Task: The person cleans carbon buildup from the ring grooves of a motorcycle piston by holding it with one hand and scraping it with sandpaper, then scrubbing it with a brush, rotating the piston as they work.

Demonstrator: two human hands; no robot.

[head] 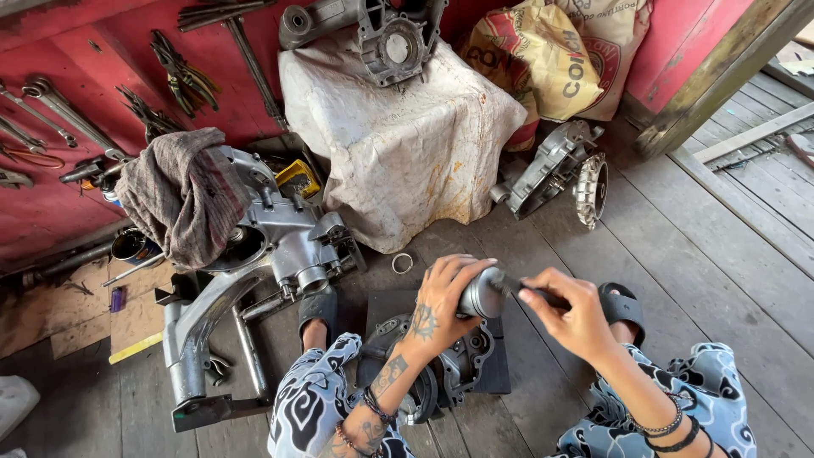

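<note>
Left hand (pixel 445 297) wraps over the top of a grey metal cylinder part (pixel 482 295), fingers clamped on it. Right hand (pixel 570 315) grips a dark tool handle (pixel 530 293) whose tip goes into the cylinder's end; hands sit close together, joined through the part. The cylinder is held in the air just above an engine case (pixel 441 373) lying on a dark mat (pixel 500 373) below the left wrist.

Step looks like working the tool into the cylinder, seating or loosening something inside; cannot tell which. Next move likely needs a steady left grip while the right turns or pushes in line.

A small metal ring (pixel 402 263) lies on the floorboards just beyond the left hand; a bigger engine block (pixel 280 242) under a rag (pixel 182 195) sits further left.
</note>
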